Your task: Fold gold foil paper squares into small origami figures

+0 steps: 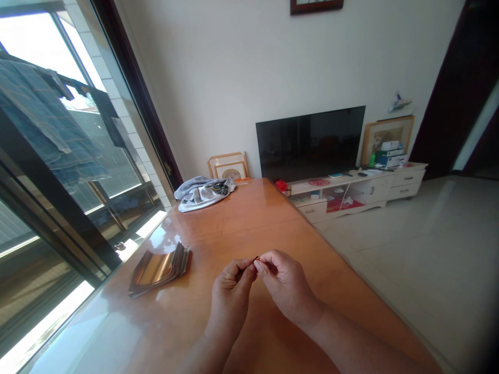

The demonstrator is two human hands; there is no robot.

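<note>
My left hand and my right hand meet above the glossy orange wooden table, fingertips pinched together on a tiny orange-red piece. Both hands are closed in a pinch. The piece is too small to name. A stack of shiny copper-coloured sheets lies on the table to the left of my left hand, a short way off.
A grey-blue bundle of cloth lies at the table's far end. A sliding glass door runs along the left. A dark television stands on a white low cabinet by the far wall. Tiled floor lies right of the table.
</note>
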